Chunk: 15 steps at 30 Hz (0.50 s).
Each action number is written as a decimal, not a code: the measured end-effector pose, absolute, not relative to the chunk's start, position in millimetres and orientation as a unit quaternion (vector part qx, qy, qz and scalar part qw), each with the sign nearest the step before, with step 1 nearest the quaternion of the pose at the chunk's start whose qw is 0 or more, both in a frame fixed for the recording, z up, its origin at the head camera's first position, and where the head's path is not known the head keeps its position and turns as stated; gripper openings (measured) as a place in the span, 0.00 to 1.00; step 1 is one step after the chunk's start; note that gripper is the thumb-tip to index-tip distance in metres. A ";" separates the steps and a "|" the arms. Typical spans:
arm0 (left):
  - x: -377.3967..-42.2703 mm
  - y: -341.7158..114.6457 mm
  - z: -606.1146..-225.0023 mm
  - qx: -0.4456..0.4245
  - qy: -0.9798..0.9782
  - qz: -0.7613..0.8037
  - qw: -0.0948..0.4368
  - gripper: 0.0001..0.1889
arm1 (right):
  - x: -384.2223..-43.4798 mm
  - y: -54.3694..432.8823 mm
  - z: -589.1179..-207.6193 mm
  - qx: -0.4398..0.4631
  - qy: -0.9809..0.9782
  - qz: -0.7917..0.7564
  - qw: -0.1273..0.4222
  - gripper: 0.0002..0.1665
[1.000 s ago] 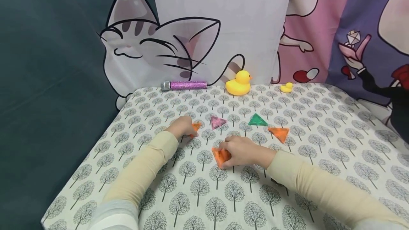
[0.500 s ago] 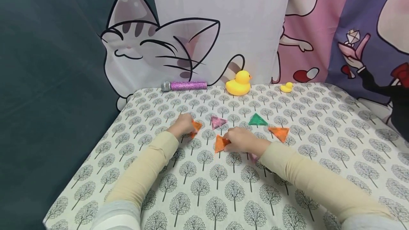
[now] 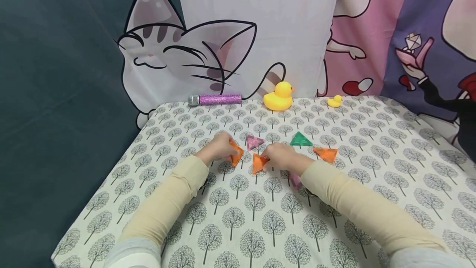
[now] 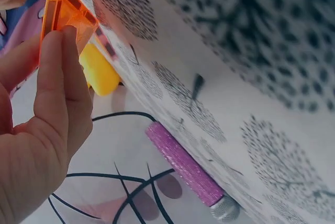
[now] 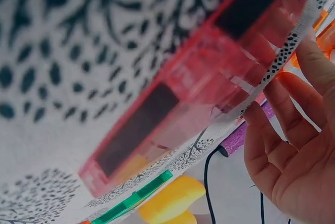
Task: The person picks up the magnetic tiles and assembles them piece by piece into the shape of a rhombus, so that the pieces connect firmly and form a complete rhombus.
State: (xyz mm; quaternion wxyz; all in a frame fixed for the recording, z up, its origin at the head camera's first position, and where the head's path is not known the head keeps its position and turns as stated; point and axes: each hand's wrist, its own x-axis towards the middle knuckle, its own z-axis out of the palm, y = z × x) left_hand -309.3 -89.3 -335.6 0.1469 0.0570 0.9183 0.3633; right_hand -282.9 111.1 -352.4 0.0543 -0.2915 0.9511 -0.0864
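Six translucent triangular plastic tiles, none visibly joined, share your tree-printed, cloth-covered tabletop [image 3: 230, 241]; the work looks early. In the head view, your left hand [image 3: 221, 146] pinches one orange tile [image 3: 236, 153] and your right hand [image 3: 279, 156] grips a second orange tile [image 3: 258, 163], near each other but apart. Unheld on the cloth: a third orange tile [image 3: 325, 154], a far pink tile [image 3: 254, 142], a near pink tile [image 3: 295, 180] and a lone green tile [image 3: 300, 139]. Count three orange, two pink, one green. Behind: one large yellow duck [image 3: 278, 98], one small yellow duck [image 3: 335, 101], one glittery purple microphone [image 3: 219, 99]. The left wrist view shows your fingertips [image 4: 54, 43] on orange; in the right wrist view, the near pink tile, dark-stripped, fills the foreground.
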 end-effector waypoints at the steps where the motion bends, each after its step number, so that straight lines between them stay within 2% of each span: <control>1: -308.6 -87.5 -335.2 0.055 0.917 0.365 0.150 0.13 | -283.1 110.8 -351.8 -0.291 0.951 -0.088 0.054 0.20; 7: -307.0 -76.9 -337.3 0.058 0.910 0.379 0.156 0.14 | -285.6 109.6 -350.3 -0.288 0.952 -0.084 0.053 0.18; 15: -302.1 -59.0 -341.8 0.102 0.943 0.297 0.115 0.14 | -289.1 108.7 -351.9 -0.272 0.957 -0.078 0.055 0.22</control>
